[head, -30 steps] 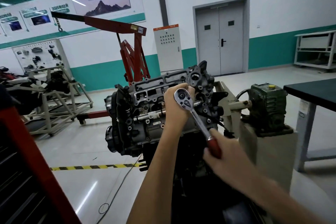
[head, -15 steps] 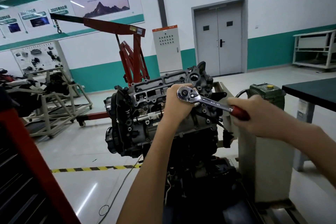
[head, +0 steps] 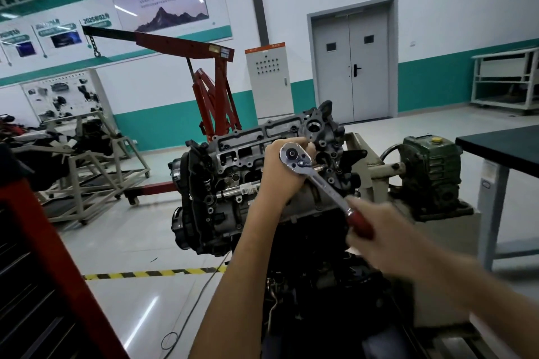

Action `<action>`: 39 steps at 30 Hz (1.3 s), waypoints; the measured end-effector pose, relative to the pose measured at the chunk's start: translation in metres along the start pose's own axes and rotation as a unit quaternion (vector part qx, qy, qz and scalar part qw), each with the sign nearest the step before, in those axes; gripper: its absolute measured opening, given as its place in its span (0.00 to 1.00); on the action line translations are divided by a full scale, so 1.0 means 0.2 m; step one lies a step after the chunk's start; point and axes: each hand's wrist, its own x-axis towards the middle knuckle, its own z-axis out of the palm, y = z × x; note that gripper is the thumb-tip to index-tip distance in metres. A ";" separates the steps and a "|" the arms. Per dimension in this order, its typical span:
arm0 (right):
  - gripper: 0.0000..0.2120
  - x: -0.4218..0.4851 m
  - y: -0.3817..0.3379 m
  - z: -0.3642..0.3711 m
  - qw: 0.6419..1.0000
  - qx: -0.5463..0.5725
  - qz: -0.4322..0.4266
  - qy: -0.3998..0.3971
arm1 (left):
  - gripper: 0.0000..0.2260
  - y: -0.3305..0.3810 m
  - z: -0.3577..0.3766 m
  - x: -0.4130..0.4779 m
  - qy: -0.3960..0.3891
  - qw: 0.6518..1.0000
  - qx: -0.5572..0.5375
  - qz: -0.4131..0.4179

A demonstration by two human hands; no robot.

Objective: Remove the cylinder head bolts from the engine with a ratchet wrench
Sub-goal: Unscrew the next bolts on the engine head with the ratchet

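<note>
Right hand in closed grip around ratchet wrench handle, left hand cupped behind its head on engine.

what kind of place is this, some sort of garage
Probably an automotive training workshop, not a commercial garage. An engine sits on a stand, a red engine hoist stands behind it, and a display board of parts lines the wall beneath instructional posters.
</note>
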 end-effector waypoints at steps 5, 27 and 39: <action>0.07 0.17 0.10 -0.34 0.971 -0.231 -0.049 -0.041 | 0.22 0.02 0.00 0.00 0.000 1.000 0.001 0.005; 0.07 0.12 0.12 -0.29 0.979 -0.201 -0.025 -0.021 | 0.19 0.03 0.01 0.00 -0.006 1.000 0.006 -0.003; 0.15 -0.04 -0.14 0.36 0.986 0.129 0.051 0.092 | 0.17 -0.01 0.02 -0.05 0.083 0.995 -0.055 -0.017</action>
